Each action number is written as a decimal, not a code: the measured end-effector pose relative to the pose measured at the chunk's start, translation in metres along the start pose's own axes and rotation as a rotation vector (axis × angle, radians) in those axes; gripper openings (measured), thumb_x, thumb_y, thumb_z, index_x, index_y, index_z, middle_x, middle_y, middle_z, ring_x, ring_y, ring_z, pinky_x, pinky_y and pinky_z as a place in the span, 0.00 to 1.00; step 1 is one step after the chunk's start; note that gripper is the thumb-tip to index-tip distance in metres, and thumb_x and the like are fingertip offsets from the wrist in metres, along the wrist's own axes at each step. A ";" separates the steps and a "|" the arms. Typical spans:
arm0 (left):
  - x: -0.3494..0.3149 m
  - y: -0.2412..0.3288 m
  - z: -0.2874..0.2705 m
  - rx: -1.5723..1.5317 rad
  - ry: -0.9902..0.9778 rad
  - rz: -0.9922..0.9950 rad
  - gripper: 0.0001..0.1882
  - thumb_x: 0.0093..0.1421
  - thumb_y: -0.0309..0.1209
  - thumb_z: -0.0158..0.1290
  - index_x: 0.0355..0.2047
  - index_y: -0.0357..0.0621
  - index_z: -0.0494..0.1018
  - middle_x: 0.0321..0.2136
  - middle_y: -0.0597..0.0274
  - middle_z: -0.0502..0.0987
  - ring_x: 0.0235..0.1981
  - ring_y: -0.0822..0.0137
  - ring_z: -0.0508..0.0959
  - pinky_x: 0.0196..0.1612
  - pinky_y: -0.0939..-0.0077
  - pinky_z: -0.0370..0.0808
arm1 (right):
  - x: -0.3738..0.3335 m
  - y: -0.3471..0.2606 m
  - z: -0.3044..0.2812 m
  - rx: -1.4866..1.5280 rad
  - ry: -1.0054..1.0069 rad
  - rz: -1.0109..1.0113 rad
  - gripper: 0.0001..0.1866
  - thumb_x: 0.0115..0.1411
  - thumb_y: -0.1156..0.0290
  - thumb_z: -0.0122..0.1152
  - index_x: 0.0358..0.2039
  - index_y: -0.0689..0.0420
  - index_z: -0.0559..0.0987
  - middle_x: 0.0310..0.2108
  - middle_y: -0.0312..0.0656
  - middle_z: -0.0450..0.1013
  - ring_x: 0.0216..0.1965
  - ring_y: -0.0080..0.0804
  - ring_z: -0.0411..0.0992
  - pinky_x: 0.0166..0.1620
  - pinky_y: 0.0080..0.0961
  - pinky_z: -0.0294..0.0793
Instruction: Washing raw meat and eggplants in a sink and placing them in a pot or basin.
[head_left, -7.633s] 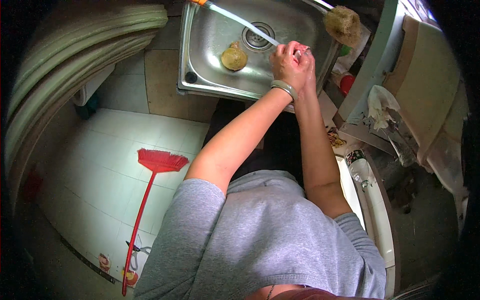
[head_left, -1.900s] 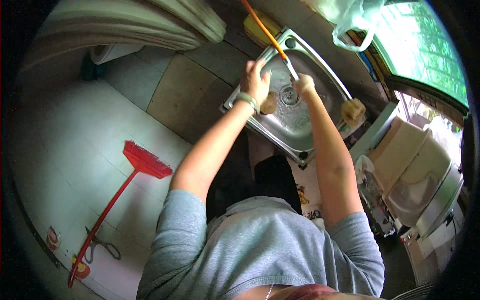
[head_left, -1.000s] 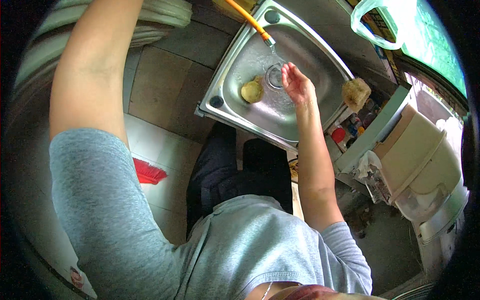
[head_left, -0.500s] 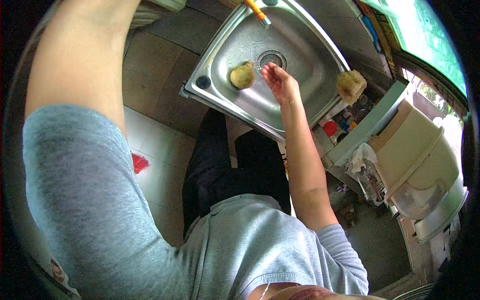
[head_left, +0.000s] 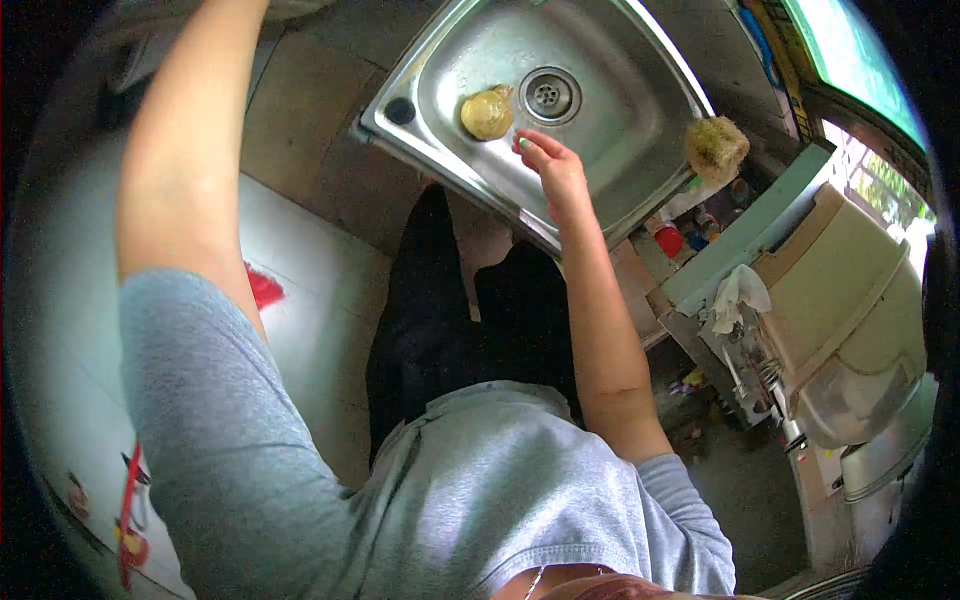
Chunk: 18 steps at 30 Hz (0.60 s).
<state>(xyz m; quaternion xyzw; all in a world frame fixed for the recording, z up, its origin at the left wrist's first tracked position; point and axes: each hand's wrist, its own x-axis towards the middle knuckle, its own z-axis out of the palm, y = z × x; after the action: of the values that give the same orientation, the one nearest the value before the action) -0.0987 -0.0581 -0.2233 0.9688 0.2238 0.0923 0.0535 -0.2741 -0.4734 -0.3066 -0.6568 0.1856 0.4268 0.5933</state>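
My right hand (head_left: 552, 165) hovers above the near side of a steel sink (head_left: 620, 150). Its fingers are slightly bent, the hand open, and I see nothing held in it. Just left of the fingertips, a round yellowish-brown lump (head_left: 487, 114) with a small knob at its upper right rests on the sink bottom; its kind is unclear. The drain (head_left: 549, 95) lies beyond my hand. My left arm (head_left: 195, 170) stretches up past the top edge, which leaves that hand out of sight.
A tan, rough scrubbing sponge (head_left: 717, 150) sits on the sink's right corner. To the right stand a pale-green ledge (head_left: 745, 235) and a large cream-coloured container (head_left: 850, 310). Red bristles (head_left: 264, 287) show on the tiled floor at the left.
My right hand has drawn back toward me from the drain, its fingers more bent. The orange-tipped tap has left the top of the view. My left arm sits further right in the picture.
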 end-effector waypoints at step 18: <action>-0.647 0.070 0.051 -1.438 -0.034 -1.481 0.17 0.61 0.31 0.48 0.50 0.42 0.64 0.40 0.60 0.73 0.35 0.70 0.77 0.34 0.80 0.73 | -0.020 0.205 0.057 0.057 -0.399 0.442 0.17 0.60 0.66 0.52 0.44 0.65 0.68 0.37 0.50 0.73 0.39 0.41 0.73 0.42 0.31 0.75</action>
<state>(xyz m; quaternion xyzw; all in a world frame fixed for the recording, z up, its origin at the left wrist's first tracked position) -0.6299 -0.4106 -0.3629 0.3283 0.6554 0.1343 0.6668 -0.4586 -0.4720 -0.4143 -0.4867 0.2159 0.6608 0.5290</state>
